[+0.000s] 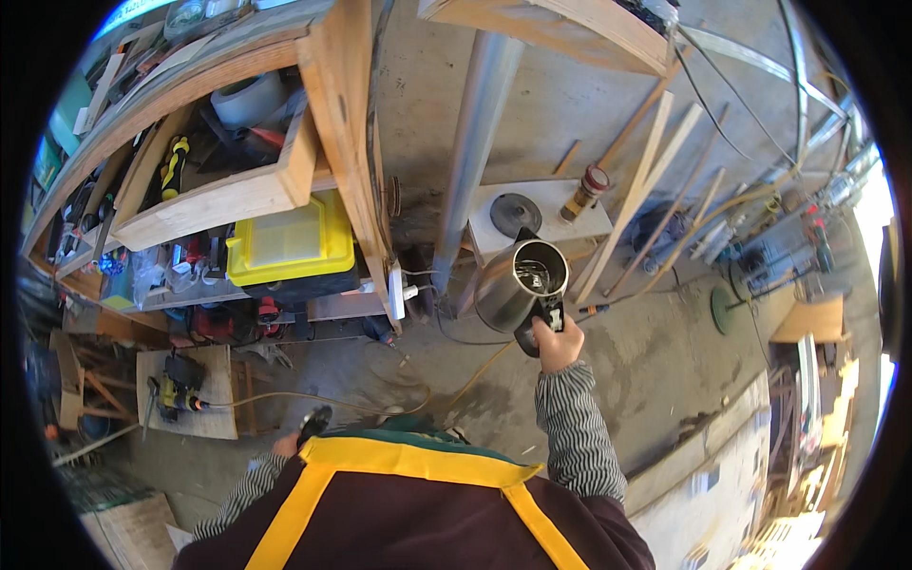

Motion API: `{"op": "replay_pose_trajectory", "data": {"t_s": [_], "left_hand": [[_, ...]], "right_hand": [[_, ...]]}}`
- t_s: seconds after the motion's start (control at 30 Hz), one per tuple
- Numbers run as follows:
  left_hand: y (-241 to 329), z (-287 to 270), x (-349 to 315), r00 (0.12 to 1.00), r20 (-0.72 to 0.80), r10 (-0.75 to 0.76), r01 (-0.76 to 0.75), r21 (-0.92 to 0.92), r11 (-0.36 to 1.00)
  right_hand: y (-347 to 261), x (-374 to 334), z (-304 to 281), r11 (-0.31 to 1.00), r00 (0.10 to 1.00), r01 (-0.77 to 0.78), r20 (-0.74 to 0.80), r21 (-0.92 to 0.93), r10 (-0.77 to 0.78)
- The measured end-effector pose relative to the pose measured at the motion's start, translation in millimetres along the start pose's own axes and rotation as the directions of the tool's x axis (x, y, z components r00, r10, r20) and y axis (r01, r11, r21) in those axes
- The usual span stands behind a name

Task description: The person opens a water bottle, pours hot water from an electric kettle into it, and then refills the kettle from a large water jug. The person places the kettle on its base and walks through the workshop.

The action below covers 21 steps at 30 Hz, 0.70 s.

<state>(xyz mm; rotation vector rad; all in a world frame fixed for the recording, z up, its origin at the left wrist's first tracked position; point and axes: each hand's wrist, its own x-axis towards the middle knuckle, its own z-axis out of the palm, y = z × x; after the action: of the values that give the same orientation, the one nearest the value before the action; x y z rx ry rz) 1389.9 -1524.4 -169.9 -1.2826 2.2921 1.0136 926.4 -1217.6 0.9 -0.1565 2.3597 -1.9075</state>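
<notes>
My right hand [558, 344] is closed round the black handle of a steel electric kettle [501, 290]. The kettle is held out in front, tilted, its open mouth showing the shiny inside with no lid on. Behind it a small white table [589, 220] carries a round dark kettle base [516, 213] and a jar with a red lid [585, 193]. Low on the left, my left hand [286, 445] is partly hidden by my clothing. It is closed on a dark, shiny, rounded object [314, 421] whose kind I cannot make out.
On the left a wooden workbench has an open drawer [218, 209] of tools and a yellow-lidded box [291, 242] below. A cordless drill [179, 388] lies on a low board. A metal post [480, 142] and leaning wooden strips [636, 190] flank the white table. A hose [380, 404] crosses the floor.
</notes>
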Motion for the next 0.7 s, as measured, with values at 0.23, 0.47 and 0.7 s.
{"op": "replay_pose_trajectory", "data": {"t_s": [0.23,0.47,0.7], "left_hand": [[59,68,-23,0.969,-0.108,-0.222,0.199,-0.191,0.961],[136,103,-37,0.930,-0.189,-0.316,0.258,-0.276,0.926],[232,174,-93,0.853,-0.252,-0.458,0.336,-0.406,0.850]], "right_hand": [[20,180,12,0.998,0.995,0.015,0.102,0.066,-0.022],[63,292,26,0.999,0.982,0.042,0.185,-0.014,-0.039],[95,353,30,0.995,0.951,-0.023,0.308,0.093,-0.006]]}}
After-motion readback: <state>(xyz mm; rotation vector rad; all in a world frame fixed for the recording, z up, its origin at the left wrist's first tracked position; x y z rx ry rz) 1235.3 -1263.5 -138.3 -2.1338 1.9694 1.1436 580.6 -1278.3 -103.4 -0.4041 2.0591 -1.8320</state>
